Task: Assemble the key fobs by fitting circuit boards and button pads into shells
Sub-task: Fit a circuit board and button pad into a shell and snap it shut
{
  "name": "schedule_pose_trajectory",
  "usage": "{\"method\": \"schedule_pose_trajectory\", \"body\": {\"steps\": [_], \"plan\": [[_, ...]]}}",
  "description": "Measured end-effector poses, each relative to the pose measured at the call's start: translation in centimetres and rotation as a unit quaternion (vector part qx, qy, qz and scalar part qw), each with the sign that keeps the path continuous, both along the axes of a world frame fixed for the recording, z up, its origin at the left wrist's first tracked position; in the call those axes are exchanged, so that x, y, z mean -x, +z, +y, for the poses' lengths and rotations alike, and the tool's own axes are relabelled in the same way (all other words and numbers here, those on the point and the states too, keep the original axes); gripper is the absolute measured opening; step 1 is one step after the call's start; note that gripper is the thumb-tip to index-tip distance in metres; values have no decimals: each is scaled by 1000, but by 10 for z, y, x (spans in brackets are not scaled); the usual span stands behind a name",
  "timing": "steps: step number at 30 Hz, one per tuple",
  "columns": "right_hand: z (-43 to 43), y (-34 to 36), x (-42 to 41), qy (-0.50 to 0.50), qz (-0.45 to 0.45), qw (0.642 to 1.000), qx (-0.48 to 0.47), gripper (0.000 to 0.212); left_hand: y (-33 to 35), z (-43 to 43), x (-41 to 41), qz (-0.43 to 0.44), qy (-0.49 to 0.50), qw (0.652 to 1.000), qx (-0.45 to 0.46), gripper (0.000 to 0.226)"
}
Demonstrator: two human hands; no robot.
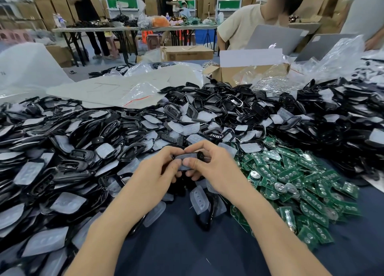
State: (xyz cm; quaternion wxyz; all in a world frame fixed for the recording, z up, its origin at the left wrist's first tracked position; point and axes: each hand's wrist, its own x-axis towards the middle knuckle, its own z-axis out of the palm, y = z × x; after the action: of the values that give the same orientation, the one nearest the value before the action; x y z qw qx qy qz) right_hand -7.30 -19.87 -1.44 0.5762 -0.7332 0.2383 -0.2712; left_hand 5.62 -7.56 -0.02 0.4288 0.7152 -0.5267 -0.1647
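Key fob shell [200, 155] pinched between curled left hand [158, 171] and right hand [209, 165].

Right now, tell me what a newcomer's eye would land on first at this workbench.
A huge heap of black shells mixed with clear button pads covers the left and far side of the table. A bright green pile of circuit boards lies at the right. At centre, the left hand and right hand together pinch one fob.
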Motion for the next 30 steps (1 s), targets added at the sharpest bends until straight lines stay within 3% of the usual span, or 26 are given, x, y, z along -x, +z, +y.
{"method": "schedule_pose_trajectory", "body": {"steps": [6,13,17,22,26,30], "plan": [[0,1,2,-23,100,960,261,27,-1,0,-3,-15,1,1000,-2,31],[-5,3,8,-18,107,959,262,37,-2,0,-4,-34,-9,999,1,32],[-7,8,16,-49,66,977,196,35,-3,-1,-5,-16,-1,999,28,30],[1,14,16,-56,-37,998,11,20,-3,-2,-8,-8,26,997,67,26],[12,13,6,-9,-74,993,-88,16,-4,-4,0,-8,22,997,76,30],[13,12,3,-14,-102,984,-147,17,-9,-8,11,21,45,994,100,18]]}}
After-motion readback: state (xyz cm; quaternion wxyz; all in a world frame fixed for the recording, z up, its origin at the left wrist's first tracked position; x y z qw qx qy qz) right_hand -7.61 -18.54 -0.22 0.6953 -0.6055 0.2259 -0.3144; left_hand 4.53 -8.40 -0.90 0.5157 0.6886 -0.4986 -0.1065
